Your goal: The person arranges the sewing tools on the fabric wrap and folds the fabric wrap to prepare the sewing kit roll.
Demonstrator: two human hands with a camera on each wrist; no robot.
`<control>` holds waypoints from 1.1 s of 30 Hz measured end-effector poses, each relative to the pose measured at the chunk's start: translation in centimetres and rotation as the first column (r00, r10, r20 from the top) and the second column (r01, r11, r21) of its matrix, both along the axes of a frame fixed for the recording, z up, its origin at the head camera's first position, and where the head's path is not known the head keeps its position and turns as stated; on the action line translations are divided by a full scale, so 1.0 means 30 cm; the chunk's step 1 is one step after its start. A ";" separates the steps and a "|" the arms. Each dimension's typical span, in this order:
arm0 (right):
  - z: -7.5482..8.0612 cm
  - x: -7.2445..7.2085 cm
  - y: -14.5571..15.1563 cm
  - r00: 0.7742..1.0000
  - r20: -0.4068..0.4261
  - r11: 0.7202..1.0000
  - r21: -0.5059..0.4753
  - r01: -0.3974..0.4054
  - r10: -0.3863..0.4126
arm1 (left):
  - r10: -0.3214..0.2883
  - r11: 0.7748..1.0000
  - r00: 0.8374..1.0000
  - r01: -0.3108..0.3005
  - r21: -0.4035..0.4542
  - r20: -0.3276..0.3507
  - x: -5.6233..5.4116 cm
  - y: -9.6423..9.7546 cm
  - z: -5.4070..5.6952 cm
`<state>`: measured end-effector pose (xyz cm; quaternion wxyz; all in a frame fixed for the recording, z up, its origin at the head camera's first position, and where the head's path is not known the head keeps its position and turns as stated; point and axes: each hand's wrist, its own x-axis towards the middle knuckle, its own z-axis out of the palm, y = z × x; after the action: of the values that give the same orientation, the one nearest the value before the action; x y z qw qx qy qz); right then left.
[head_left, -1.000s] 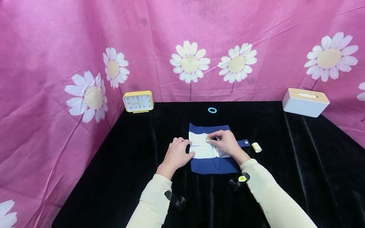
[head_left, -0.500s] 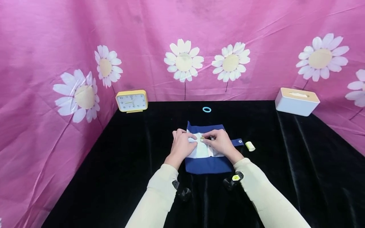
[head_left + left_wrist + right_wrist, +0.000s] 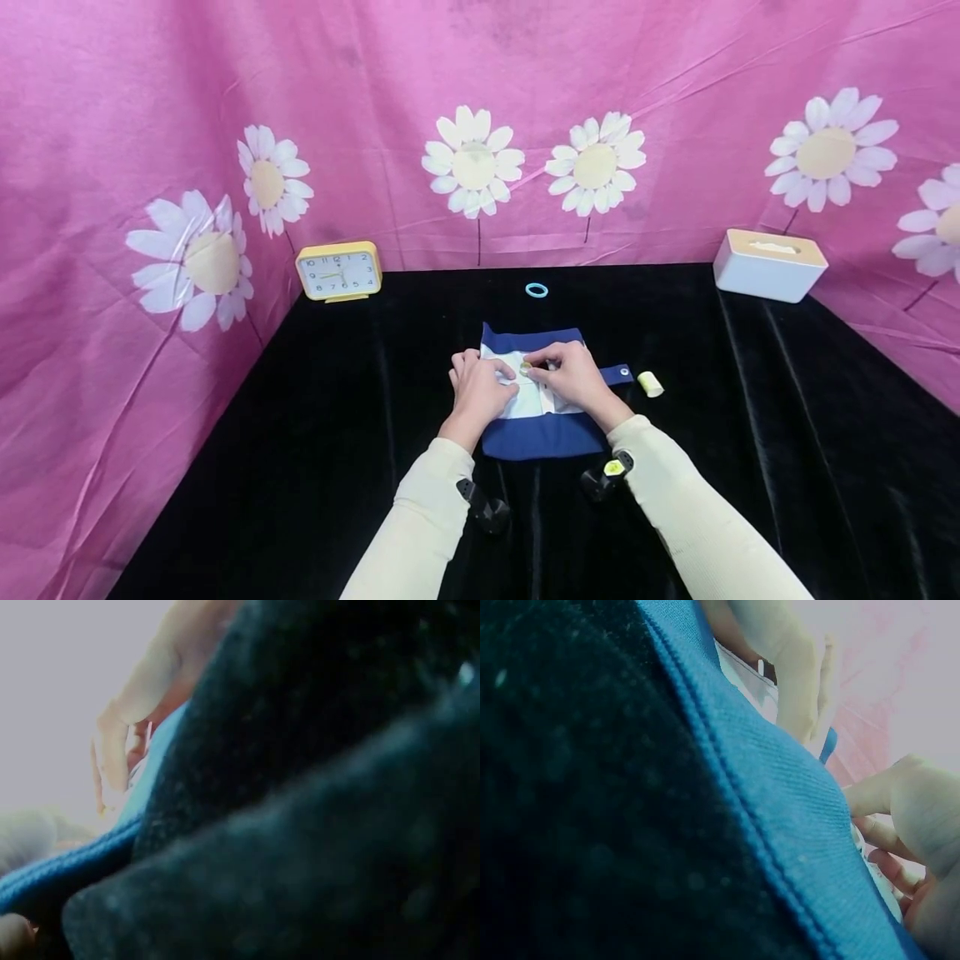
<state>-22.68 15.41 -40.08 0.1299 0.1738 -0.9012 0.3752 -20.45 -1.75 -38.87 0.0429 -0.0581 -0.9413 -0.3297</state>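
A navy blue cloth pouch [image 3: 543,437] with a white inner panel [image 3: 532,404] lies spread on the black table. On the panel's left part, my left hand [image 3: 476,387] pinches at the white fabric with thumb and forefinger close together. Between thumb and forefinger my right hand [image 3: 573,375] holds a small round gold-coloured thing [image 3: 525,367] just above the panel; its kind is too small to tell. In the right wrist view, the blue cloth edge [image 3: 780,795] hides the fingertips of the right hand. The left wrist view is blurred and mostly dark fabric.
A strap with a metal snap [image 3: 624,372] sticks out at the pouch's right, beside a pale yellow roll [image 3: 650,384]. Farther back are a light blue ring [image 3: 536,290], a yellow clock [image 3: 339,271] at left and a tissue box [image 3: 770,267] at right.
My left hand has moved from the pouch's left edge onto the white panel, its thumb and forefinger coming closer together. The right hand keeps its small round thing. The head view has turned slightly right.
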 end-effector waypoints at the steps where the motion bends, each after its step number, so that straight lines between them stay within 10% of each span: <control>1: 0.001 -0.001 -0.001 1.000 -0.004 1.000 0.002 -0.002 0.002 | 0.001 1.000 1.000 -0.001 0.001 0.001 0.001 0.001 0.001; 33: -0.002 0.000 -0.004 0.997 -0.033 0.997 -0.013 -0.074 0.074 | -0.147 0.989 0.984 0.150 0.018 -0.098 0.019 -0.008 -0.028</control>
<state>-22.68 15.30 -40.13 0.1318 0.2121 -0.8893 0.3831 -19.87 -1.99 -39.71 0.0641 -0.1433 -0.9270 -0.3407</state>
